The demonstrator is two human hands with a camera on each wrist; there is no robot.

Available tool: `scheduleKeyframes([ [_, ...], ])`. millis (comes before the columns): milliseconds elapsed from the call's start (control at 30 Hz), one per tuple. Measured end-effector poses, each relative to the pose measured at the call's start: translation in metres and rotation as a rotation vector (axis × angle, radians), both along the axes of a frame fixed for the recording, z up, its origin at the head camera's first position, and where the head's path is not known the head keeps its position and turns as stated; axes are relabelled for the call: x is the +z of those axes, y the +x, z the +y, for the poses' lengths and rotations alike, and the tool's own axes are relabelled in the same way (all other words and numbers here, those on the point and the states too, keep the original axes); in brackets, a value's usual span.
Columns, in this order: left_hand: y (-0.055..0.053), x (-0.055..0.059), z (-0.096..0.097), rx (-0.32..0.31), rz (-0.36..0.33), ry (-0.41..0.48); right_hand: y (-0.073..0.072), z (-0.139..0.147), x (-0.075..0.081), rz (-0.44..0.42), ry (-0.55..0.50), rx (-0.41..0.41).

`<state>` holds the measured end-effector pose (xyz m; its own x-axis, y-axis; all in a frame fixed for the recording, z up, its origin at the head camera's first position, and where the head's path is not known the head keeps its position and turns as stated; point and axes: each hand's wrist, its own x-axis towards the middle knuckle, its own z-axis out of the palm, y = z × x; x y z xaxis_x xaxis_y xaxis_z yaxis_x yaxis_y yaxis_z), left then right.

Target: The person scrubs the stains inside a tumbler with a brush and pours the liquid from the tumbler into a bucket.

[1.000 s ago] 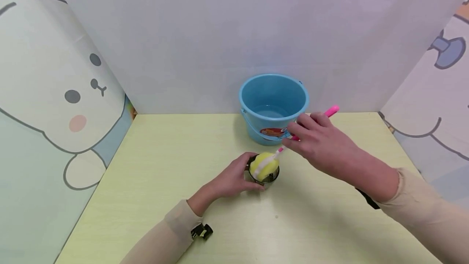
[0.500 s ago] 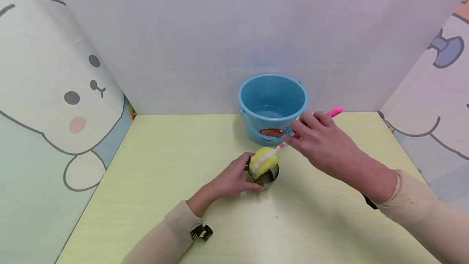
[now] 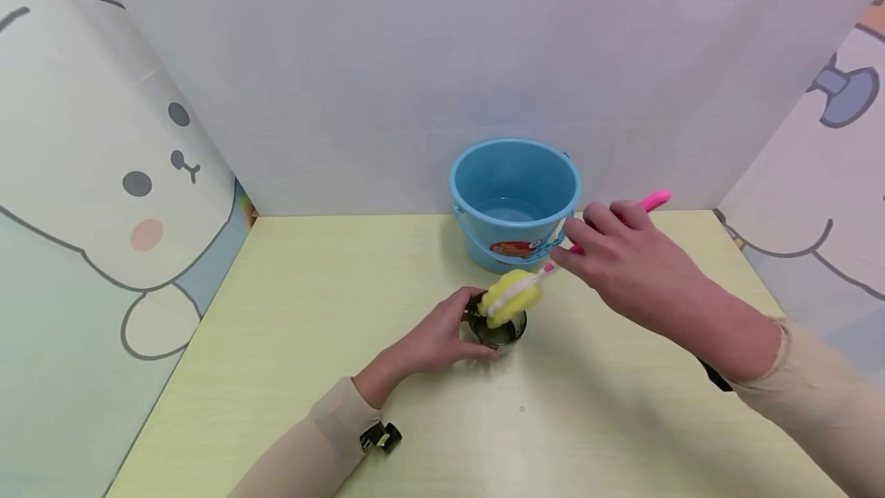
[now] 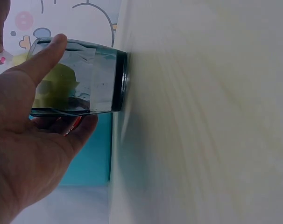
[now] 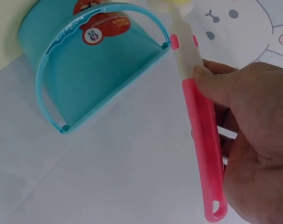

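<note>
Glass [image 4: 88,77], upright on the surface [image 3: 311,313] with the left hand [image 3: 439,338] curled round it, needs firm bracing while the right hand [image 3: 625,263], pinching the brush handle [image 5: 204,140], twists the sponge [image 3: 513,297] inside.

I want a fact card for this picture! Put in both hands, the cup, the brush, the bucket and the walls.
Left hand: holds the glass cup around its side
Right hand: grips the brush
Cup: see-through, dark-tinted, upright on the table
Brush: pink and white, its yellow sponge head tilted and partly inside the cup
Bucket: blue, upright behind the cup, something like water at the bottom
Side walls: cartoon animals
</note>
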<state>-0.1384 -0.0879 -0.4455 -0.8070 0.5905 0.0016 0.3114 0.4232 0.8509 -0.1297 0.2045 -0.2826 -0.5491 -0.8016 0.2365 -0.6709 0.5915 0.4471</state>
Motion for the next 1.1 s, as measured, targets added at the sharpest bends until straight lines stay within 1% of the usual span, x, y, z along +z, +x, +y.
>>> scheduleKeyframes([
  [233, 0.000, 0.001, 0.000, 0.001, 0.012, 0.004, 0.005, 0.003, 0.009, -0.042, 0.027, -0.015],
  [567, 0.000, 0.000, 0.001, 0.002, 0.001, 0.001, 0.012, 0.006, 0.015, -0.092, 0.026, -0.009],
  [833, 0.000, 0.000, 0.001, 0.011, -0.001, -0.013, 0.013, 0.008, 0.012, -0.108, -0.014, 0.029],
  [1100, 0.000, 0.000, 0.001, 0.013, -0.002, -0.016, 0.010, 0.004, 0.004, -0.105, -0.058, 0.070],
])
